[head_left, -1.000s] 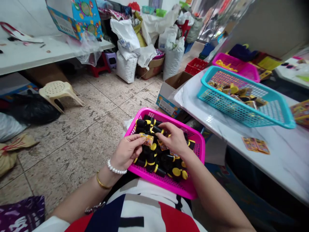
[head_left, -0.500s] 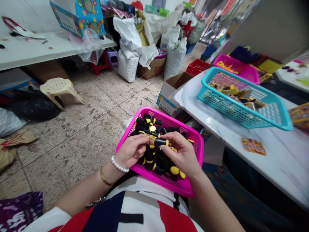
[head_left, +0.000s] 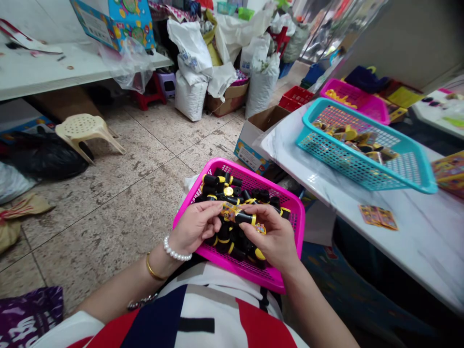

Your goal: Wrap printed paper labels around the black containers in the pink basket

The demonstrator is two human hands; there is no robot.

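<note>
Over a pink basket (head_left: 295, 232) on my lap, my left hand (head_left: 201, 224) pinches the left end of a colourful printed sticker (head_left: 228, 211). The sticker lies against a black cylinder with a yellow rim (head_left: 245, 217), which my right hand (head_left: 271, 232) holds between thumb and fingers. Another bit of printed sticker shows by the right fingers, partly hidden. Several black and yellow cylinders (head_left: 210, 180) fill the basket below both hands.
On the marble-patterned table (head_left: 326, 193) at the right stand a teal basket (head_left: 362, 169) of wrapped pieces and a stack of printed stickers (head_left: 378, 217). An open carton (head_left: 253, 145) is beyond my basket. A cream stool (head_left: 81, 126) stands on the floor at left.
The cylinder in my right hand has shifted slightly right and tilted down at its right end. More printed sticker now shows near the right fingers.
</note>
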